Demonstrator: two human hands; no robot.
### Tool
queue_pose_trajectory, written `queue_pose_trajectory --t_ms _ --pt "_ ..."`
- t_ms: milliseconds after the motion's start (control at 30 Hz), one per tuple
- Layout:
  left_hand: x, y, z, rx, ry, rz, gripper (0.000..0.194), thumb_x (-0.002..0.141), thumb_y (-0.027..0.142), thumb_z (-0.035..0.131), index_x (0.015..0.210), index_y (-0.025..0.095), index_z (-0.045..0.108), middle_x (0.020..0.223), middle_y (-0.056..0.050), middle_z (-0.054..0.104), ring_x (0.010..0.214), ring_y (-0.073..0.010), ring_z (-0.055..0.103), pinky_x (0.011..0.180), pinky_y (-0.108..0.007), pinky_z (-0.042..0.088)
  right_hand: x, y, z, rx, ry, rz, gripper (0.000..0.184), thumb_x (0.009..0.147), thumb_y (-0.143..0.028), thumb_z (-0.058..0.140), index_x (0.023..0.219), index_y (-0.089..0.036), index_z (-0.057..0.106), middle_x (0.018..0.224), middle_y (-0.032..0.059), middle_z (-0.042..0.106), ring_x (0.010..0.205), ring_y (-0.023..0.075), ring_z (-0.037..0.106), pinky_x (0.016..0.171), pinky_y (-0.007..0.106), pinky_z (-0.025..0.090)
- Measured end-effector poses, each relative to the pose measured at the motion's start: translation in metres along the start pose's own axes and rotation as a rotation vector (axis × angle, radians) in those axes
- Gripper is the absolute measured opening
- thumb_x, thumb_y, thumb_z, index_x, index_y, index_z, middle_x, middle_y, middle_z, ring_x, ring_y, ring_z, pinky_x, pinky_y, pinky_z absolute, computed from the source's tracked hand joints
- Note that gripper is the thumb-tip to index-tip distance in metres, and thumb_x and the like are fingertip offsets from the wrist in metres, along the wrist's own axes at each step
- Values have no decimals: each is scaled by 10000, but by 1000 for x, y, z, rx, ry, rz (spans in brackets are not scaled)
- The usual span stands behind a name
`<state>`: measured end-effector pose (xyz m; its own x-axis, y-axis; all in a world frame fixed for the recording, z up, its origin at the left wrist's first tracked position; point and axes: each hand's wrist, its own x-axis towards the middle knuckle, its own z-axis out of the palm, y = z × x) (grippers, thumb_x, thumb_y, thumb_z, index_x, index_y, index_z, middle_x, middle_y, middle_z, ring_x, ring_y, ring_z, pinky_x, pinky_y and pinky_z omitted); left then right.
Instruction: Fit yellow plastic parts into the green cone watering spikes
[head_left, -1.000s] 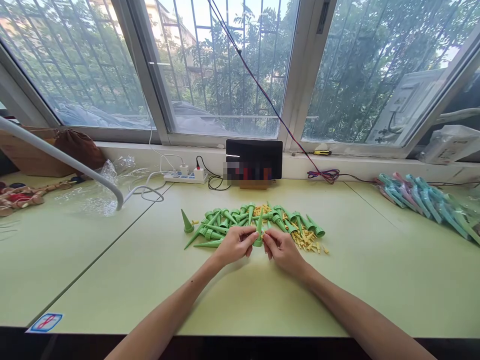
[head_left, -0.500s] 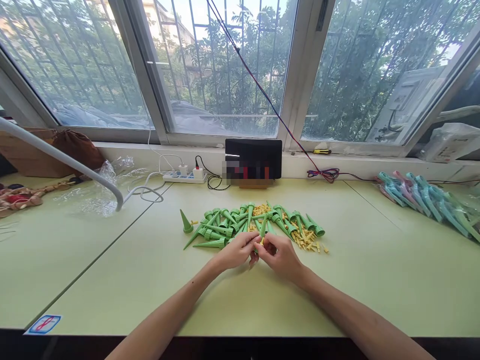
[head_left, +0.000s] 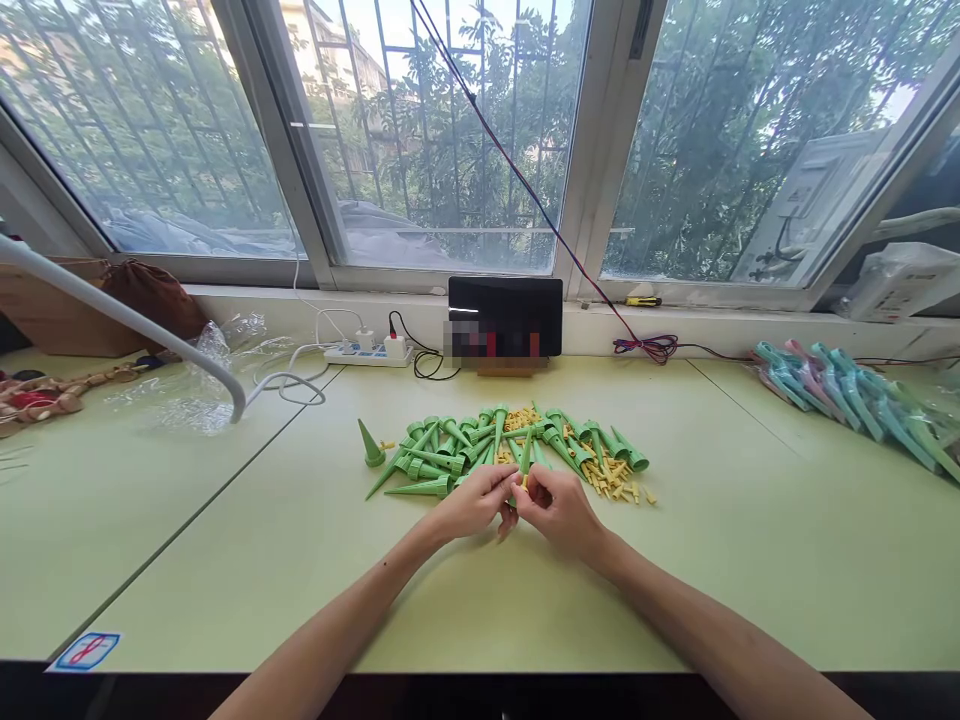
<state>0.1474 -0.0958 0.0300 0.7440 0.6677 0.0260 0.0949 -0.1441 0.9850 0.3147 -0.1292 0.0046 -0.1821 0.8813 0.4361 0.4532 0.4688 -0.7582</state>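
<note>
My left hand (head_left: 478, 502) is closed around the base of a green plant watering spike (head_left: 526, 448), whose tip points up and away from me. Against its near side, the thumb and fingers of my right hand (head_left: 562, 510) pinch a small yellow valve (head_left: 525, 482). The fingers partly hide the valve, and I cannot tell how far it sits in the spike. Just beyond my hands lies a heap of green spikes (head_left: 435, 465). Loose yellow valves (head_left: 619, 484) are scattered at the heap's right side. One spike (head_left: 369, 446) stands upright at its left end.
A dark tablet (head_left: 506, 315) on a wooden stand is at the back by the windows. Left of it lie a white power strip (head_left: 367, 354) and cables. Crinkled clear plastic (head_left: 214, 375) and a white curved pole (head_left: 135, 315) are at left. Bagged teal and pink items (head_left: 855, 390) lie at right.
Both hands stay in nearly the same place, still joined at the spike. My right fingertips have shifted slightly around the yellow valve. The heap looks unchanged.
</note>
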Motion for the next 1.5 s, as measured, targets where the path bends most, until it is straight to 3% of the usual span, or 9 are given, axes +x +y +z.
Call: queue_pose_trajectory --t_ms 533,967,1500 --pt "0 -3 0 -45 -14 -1 352 959 445 430 740 171 445 614 41 481 456 -93 529 515 -242 447 1 -2 -1 -30 12 -23 317 859 -284 547 622 -208 350 537 -59 398 490 86 332 480 221 276" --pt "4 -6 3 -159 21 -45 426 926 537 468 712 169 447 568 26 510 450 -110 540 471 -245 457 0 -5 0 87 37 53 278 859 -336 602 686 -213 422 555 -66 417 489 94 365 470 221 299" --pt "5 -8 5 -208 29 2 365 945 472 479 740 174 432 651 35 470 525 -114 585 472 -236 490 2 -7 -2 148 113 109 277 791 -304 679 753 -227 416 544 -88 423 484 95 367 463 216 311"
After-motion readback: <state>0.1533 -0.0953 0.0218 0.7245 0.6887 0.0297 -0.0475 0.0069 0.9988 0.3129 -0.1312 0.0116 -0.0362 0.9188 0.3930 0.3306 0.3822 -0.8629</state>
